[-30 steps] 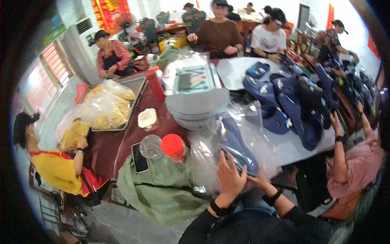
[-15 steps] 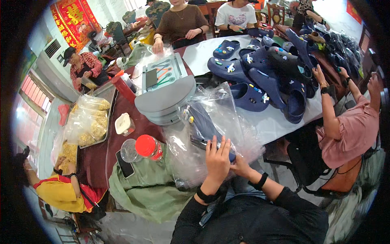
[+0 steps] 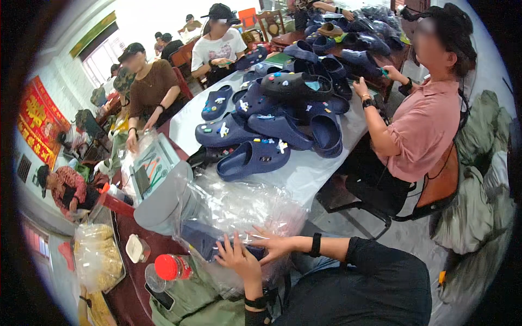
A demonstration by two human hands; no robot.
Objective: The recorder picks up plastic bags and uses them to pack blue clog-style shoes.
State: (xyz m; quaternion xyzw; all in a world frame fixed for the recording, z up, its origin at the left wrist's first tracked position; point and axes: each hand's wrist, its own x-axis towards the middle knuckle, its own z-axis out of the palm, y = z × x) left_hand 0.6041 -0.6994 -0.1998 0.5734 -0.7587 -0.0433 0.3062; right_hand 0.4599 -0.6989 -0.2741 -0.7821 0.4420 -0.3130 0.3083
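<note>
A navy clog [image 3: 200,238] lies inside a clear plastic bag [image 3: 231,190] on a stack of similar bags at the table's near edge. My left hand [image 3: 242,264] rests over the near end of the bagged clog, its fingers spread. Just to its right, my right hand [image 3: 274,243] reaches in from the side with fingers stretched out over the plastic. Parts of its thumb and the clog's near end are hidden. Beyond the bags rises a pile of navy clogs [image 3: 255,160] with small colourful charms, on a white-covered table [image 3: 304,187].
A grey machine [image 3: 163,193] stands left of the bags. Nearer are a red-lidded jar [image 3: 173,267], a white tub [image 3: 137,248] and a phone [image 3: 159,296] on green cloth. A person in pink [image 3: 418,119] sits at right; others work across the table.
The view has swung to the right. My right hand has left the clog's near end, and its fingers now spread over the bag. My left hand stays on the bagged clog, fingers wider apart.
</note>
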